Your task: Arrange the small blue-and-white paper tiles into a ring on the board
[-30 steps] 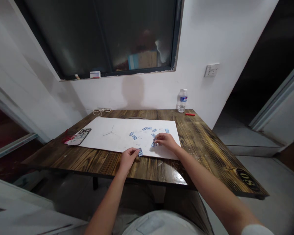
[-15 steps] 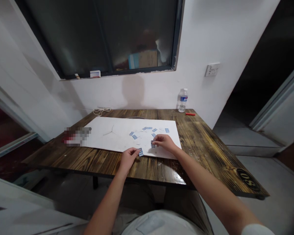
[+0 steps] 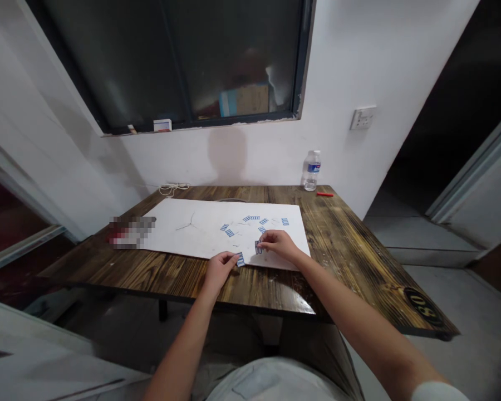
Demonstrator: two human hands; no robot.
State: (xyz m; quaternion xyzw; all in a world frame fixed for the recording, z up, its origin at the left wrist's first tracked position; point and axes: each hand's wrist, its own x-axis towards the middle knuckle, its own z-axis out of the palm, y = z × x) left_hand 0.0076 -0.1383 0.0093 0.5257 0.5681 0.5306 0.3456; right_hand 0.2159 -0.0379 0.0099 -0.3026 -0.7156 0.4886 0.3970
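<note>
My left hand (image 3: 220,271): fingers (image 3: 229,258) nearly closed, seem to pinch striped card (image 3: 240,259) at lower edge of white sheet (image 3: 183,236) on desk (image 3: 342,250). Right hand (image 3: 278,245): fingers (image 3: 267,238) pinch second card (image 3: 258,247) on sheet. Other cards (image 3: 250,218) lie beyond. Best grip edges lightly, keep cards flat.

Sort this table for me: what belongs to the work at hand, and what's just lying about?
In use: left hand, right hand, blue-striped cards, white poster board.

Lying about: plastic water bottle, small red stick, white cable.
</note>
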